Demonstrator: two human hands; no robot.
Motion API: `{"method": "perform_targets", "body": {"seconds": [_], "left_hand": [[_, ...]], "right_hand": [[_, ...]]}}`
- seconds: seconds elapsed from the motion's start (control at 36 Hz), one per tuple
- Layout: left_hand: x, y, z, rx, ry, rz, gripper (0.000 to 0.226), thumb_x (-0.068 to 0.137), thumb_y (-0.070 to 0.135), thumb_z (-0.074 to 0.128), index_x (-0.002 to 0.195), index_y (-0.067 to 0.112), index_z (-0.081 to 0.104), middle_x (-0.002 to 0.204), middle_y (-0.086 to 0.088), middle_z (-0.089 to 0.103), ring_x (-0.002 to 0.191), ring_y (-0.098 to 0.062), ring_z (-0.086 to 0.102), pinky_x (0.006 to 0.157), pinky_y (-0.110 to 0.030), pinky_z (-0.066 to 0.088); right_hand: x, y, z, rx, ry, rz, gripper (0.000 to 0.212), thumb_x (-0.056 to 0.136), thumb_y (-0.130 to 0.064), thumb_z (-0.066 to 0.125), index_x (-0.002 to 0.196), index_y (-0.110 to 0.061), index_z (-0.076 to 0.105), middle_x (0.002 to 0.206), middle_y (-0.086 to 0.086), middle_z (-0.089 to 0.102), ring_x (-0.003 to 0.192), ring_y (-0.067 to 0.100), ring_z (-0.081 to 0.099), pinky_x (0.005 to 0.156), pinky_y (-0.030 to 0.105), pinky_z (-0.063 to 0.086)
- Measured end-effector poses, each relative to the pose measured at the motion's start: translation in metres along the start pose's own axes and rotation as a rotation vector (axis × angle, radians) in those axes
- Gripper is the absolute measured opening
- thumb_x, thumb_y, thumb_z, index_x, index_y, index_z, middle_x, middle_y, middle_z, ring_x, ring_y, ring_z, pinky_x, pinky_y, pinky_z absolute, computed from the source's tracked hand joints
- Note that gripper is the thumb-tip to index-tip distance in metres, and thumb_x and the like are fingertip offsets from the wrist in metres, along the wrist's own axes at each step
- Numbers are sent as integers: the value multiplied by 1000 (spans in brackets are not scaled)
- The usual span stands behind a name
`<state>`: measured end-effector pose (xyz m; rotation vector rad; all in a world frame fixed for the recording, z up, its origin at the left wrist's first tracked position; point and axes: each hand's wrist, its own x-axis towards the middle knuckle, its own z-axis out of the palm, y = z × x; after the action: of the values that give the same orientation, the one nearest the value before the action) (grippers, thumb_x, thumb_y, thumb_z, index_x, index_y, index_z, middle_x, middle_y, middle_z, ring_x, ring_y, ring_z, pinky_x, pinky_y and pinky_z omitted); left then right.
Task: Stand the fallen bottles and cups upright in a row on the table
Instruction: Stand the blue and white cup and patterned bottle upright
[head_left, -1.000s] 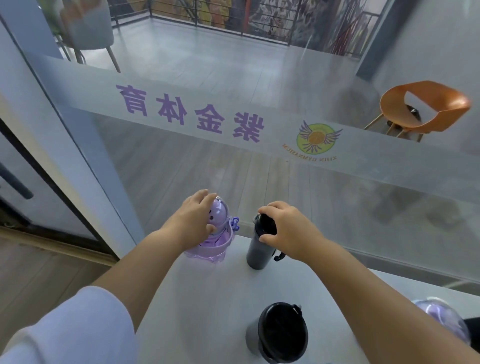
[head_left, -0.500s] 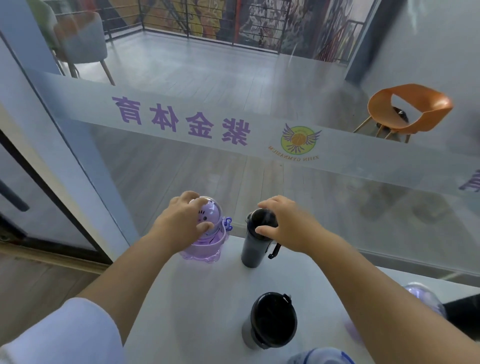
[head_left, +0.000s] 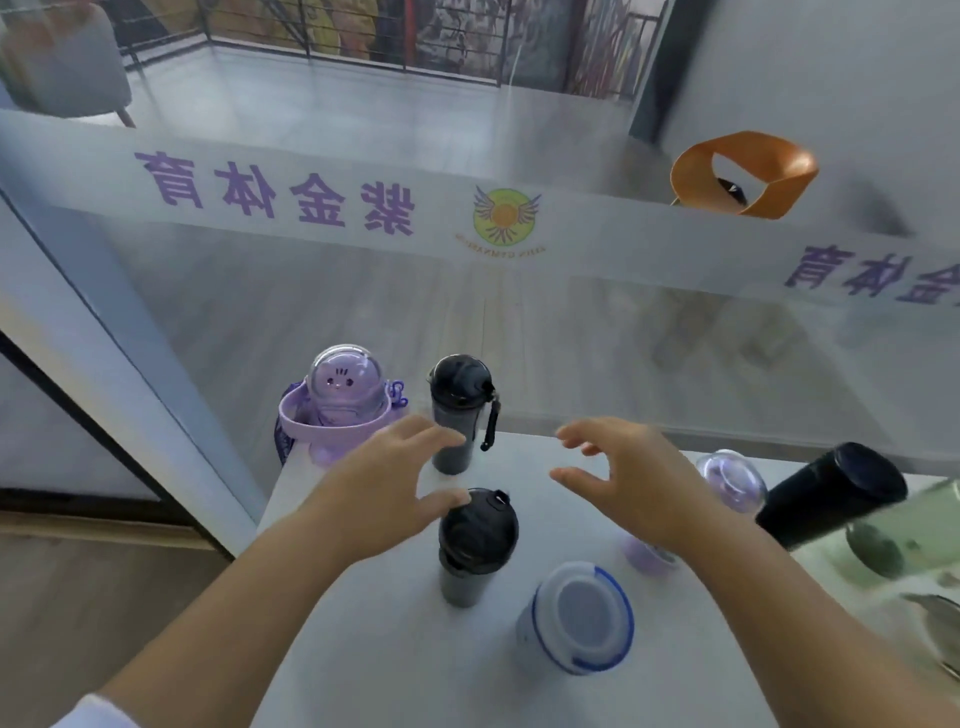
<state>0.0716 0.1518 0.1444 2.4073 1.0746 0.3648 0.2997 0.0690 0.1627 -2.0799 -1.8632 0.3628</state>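
A purple dome-lid bottle (head_left: 340, 402) and a dark grey bottle (head_left: 458, 410) stand upright side by side at the far left edge of the white table (head_left: 374, 649). A second dark bottle with a black lid (head_left: 475, 545) stands nearer me, and a white cup with a blue-rimmed lid (head_left: 579, 618) stands to its right. Another purple dome-lid bottle (head_left: 727, 483) is partly hidden behind my right arm; whether it is upright I cannot tell. A black bottle (head_left: 831, 493) leans tilted at the right. My left hand (head_left: 389, 483) hovers open beside the near dark bottle's lid. My right hand (head_left: 639, 473) hovers open, holding nothing.
A glass wall with purple lettering runs just behind the table's far edge. A pale green object (head_left: 914, 530) lies at the right edge, blurred. An orange chair (head_left: 743, 174) stands beyond the glass. The wooden floor drops away to the left of the table.
Both hands let go of the purple bottle and the far dark bottle and drew back toward me, fingers spread. The view swung right, showing more bottles.
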Motion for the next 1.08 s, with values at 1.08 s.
{"method": "perform_targets", "body": {"seconds": [1.08], "left_hand": [[45, 44, 49, 125, -258, -20, 62, 78, 26, 68, 135, 20, 45, 133, 2, 46, 117, -26, 47, 98, -38, 44]], "right_hand": [[-18, 39, 0, -163, -444, 53, 55, 77, -28, 67, 127, -13, 50, 124, 9, 50, 107, 30, 55, 89, 42, 50]]}}
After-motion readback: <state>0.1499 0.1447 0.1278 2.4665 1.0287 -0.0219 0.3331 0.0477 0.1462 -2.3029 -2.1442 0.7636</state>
